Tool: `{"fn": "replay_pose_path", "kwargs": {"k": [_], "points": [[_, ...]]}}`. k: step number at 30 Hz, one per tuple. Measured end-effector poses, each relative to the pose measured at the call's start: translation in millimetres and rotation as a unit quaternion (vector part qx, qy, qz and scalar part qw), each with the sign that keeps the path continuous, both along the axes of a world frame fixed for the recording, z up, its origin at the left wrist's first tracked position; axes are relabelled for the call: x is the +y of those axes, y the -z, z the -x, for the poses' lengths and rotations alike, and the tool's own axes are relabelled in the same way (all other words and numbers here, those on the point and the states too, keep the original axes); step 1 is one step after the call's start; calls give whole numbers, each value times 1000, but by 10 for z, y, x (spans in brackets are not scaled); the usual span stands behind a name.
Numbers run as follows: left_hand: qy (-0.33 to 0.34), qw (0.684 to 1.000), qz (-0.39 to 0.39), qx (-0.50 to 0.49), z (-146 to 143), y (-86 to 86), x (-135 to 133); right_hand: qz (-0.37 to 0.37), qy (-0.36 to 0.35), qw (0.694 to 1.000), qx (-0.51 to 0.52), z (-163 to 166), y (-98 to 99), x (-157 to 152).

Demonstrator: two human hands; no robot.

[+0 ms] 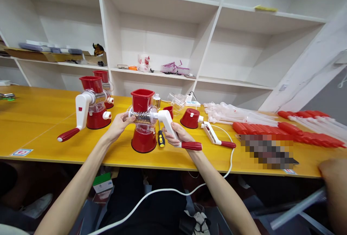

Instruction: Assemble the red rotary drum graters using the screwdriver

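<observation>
A red and clear rotary drum grater [143, 142] stands upright on the table in front of me. My left hand [119, 125] is closed around the left end of its horizontal barrel, where a metal drum shows through the clear housing. On the other side, my right hand [179, 134] grips the white arm of the crank handle [166, 119], which meets the barrel's right end. The crank's red grip [191, 146] points to the right, over my right wrist. Between the grater and my right hand lies a yellow and black screwdriver [161, 139].
Two assembled graters [98, 117] stand at left. To the right are a red base [190, 118], a loose crank [213, 134], a white cable [231, 159] and bagged red handles [255, 128]. Shelves [162, 14] rise behind. Another person's arm [334, 188] rests at the right edge.
</observation>
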State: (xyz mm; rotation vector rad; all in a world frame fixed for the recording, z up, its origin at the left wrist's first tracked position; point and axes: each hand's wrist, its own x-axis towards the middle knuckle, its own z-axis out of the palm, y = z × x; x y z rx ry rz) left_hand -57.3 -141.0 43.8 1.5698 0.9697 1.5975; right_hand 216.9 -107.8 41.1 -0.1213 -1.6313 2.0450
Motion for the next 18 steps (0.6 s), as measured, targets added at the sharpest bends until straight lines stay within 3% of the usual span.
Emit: {"fn": "replay_pose_path", "kwargs": {"k": [18], "points": [[1,1000,0,-22,-49,-40,-12,-1,-30,1000,-5,120,98,149]]}}
